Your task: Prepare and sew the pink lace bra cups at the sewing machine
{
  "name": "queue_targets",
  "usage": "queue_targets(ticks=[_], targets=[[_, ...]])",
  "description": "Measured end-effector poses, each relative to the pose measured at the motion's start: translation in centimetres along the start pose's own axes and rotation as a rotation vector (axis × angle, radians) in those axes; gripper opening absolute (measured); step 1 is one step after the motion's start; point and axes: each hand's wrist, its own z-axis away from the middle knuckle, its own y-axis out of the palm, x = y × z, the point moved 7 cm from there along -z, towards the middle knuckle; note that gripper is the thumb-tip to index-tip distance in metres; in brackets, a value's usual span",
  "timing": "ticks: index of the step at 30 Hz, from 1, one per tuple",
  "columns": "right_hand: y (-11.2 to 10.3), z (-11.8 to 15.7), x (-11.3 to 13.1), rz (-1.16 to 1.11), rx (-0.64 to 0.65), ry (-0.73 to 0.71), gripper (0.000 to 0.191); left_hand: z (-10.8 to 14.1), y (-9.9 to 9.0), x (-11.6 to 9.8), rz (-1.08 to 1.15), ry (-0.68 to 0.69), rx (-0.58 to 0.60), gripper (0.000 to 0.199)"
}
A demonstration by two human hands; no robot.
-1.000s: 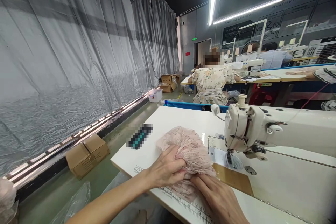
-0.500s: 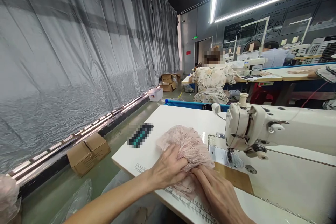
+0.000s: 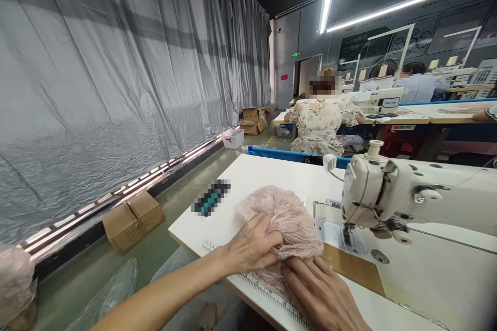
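Observation:
A bunched piece of pale pink, gathered lacy fabric lies on the white sewing table, left of the sewing machine. My left hand is closed on the fabric, its fingers sunk into the folds. Low on the near side, my right hand grips the fabric's edge, with the fingertips hidden under the folds. The machine's needle and presser foot stand to the right of the cloth, apart from both hands. A printed ruler scale runs along the table's front edge, partly covered by my hands and the cloth.
A blurred dark item rests at the table's left side. On the floor to the left are a cardboard box and clear plastic. A grey curtain hangs along the left. Ahead, a co-worker sits at another table.
The view has turned slightly left, so the table and machine appear further right. My right fingers have tucked a little further under the fabric's near edge; my left hand keeps its hold.

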Motion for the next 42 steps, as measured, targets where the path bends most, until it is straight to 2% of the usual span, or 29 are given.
queue_targets(ticks=[10, 17, 25, 29, 34, 37, 42], targets=[[-1.1, -0.3, -0.7, 0.06, -0.012, 0.041, 0.037, 0.1, -0.5, 0.0, 0.045, 0.015, -0.013, 0.021], [-0.7, -0.3, -1.2, -0.017, 0.045, 0.119, 0.024, 0.1, -0.7, 0.1, 0.061, 0.01, 0.0, 0.019], [-1.2, -0.9, -1.3, -0.038, 0.039, 0.18, 0.027, 0.0, -0.9, 0.1, 0.077, 0.0, 0.044, 0.017], [-1.0, -0.9, -1.4, -0.014, 0.032, 0.184, 0.029, 0.1, -0.8, 0.0, 0.064, 0.02, 0.057, 0.033], [-1.3, -0.8, -1.1, -0.007, 0.022, 0.115, 0.027, 0.0, -0.5, 0.3, 0.017, 0.013, 0.058, 0.01], [-1.2, -0.2, -0.8, -0.01, 0.058, 0.053, 0.021, 0.0, -0.4, 0.4, 0.025, 0.01, 0.067, 0.009], [-0.2, 0.6, -1.0, -0.022, 0.111, 0.073, 0.021, 0.1, -0.6, 0.5, 0.034, 0.003, 0.073, 0.011]])
